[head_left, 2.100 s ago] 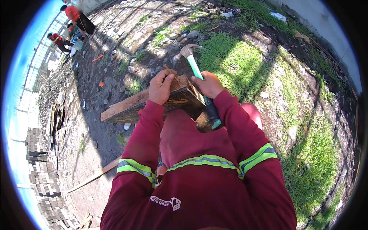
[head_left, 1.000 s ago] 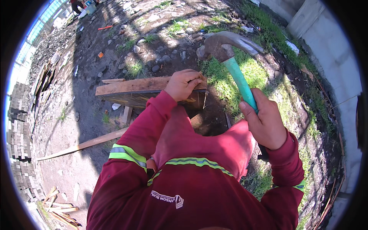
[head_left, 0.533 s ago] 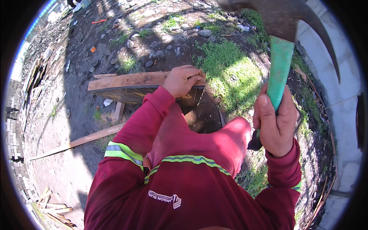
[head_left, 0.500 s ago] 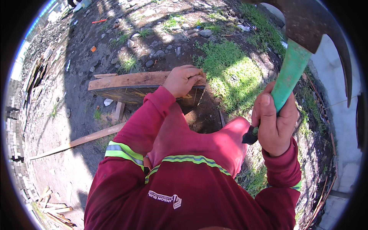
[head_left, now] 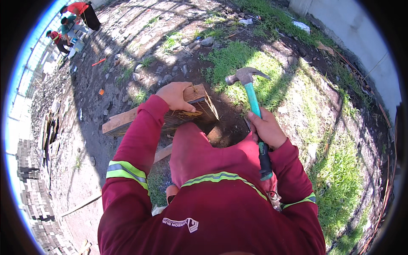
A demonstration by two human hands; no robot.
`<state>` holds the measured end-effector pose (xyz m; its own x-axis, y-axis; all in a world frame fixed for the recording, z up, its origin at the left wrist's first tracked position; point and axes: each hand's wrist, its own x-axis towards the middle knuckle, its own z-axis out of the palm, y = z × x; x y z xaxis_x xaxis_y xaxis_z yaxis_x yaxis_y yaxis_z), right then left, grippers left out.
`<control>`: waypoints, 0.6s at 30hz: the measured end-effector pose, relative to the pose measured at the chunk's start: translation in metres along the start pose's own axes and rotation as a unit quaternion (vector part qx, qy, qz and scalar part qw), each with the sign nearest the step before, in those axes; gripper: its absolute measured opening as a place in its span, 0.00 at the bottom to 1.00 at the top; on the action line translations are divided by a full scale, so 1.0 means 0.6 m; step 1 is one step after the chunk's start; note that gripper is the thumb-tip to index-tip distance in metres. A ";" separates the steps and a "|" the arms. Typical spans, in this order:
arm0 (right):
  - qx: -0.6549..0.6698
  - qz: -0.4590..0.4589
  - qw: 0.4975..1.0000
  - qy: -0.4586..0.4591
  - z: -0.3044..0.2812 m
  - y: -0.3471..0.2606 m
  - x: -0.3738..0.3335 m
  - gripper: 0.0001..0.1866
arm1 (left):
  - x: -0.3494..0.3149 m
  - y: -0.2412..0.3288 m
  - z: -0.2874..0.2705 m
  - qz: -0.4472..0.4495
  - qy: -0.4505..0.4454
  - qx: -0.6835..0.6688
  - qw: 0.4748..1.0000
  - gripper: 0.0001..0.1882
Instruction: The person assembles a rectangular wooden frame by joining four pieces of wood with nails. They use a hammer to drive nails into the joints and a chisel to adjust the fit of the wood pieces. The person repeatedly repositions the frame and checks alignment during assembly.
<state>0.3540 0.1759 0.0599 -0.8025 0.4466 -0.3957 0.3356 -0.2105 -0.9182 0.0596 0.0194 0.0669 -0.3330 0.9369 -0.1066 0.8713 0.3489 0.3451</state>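
Observation:
My right hand [head_left: 267,128] is closed round the teal and black handle of a claw hammer [head_left: 251,98]. Its steel head points away from me, above the grass and to the right of the board's end. With fingers over the top and thumb down the near face, my left hand [head_left: 174,97] grips a wooden board [head_left: 119,122] with a dark panel face, which stands on edge in front of my knees. The far side of the board and whatever props it up are hidden.
Under the board a loose wooden strip [head_left: 163,153] lies on the ground. Stones and grass tufts dot the soil ahead, with a small orange object [head_left: 101,92] to the left. Several people [head_left: 70,25] work at the far left. A concrete wall [head_left: 357,38] runs along the right.
The hammer has come down from close to my head to near the board's right end. My left hand has moved left from that end. The view has shifted, bringing the people into sight.

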 end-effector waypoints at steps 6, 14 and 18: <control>0.156 0.122 0.979 -0.048 0.036 0.065 0.078 0.08 | 0.042 -0.034 -0.006 -0.048 -0.200 -0.152 0.967 0.32; 0.101 0.117 0.983 -0.096 0.048 0.081 0.088 0.08 | 0.047 -0.038 -0.004 -0.040 -0.203 -0.142 0.968 0.27; -0.045 -0.012 0.998 -0.033 0.025 -0.006 0.056 0.09 | 0.044 -0.035 0.002 -0.009 -0.184 -0.169 0.968 0.26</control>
<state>0.3181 0.1785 0.0504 -0.8411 0.3910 -0.3737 0.3563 -0.1193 -0.9267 0.0330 0.0372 0.0560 -0.1417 0.8964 -0.4200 0.6781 0.3970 0.6185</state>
